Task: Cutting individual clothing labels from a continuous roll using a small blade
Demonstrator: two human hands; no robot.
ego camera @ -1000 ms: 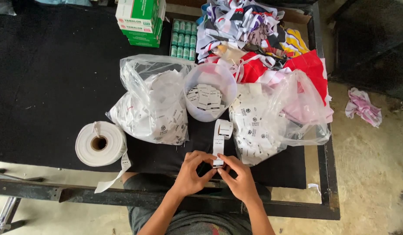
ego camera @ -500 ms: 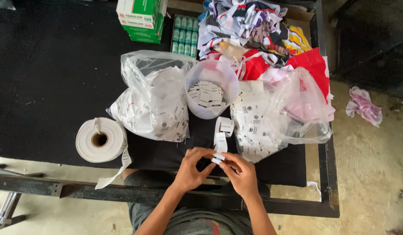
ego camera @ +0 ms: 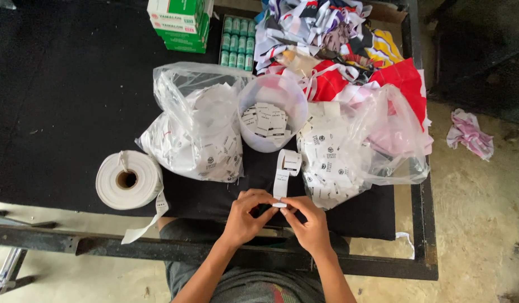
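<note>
Where your two hands meet at the near edge of the table (ego camera: 57, 112), your left hand (ego camera: 245, 216) and right hand (ego camera: 310, 224) both have their fingers curled in, pinching the lower end of a white label strip (ego camera: 283, 178) between the fingertips. That strip runs up from your fingers and curls over into a small loop just in front of the plastic cup (ego camera: 272, 112), which holds cut white labels. To your left, near the table's front edge, lies a big roll of white tape (ego camera: 127, 179) on its side, a loose tail hanging over the edge. Beyond it sits a clear bag of labels (ego camera: 195, 129), touching the cup; a second clear bag (ego camera: 355, 148) lies on the cup's other side, spilling labels toward your right hand. Farther back are green and white boxes (ego camera: 178, 22), a pack of small green bottles (ego camera: 237, 36) and a heap of coloured cloth pieces (ego camera: 338, 39).
</note>
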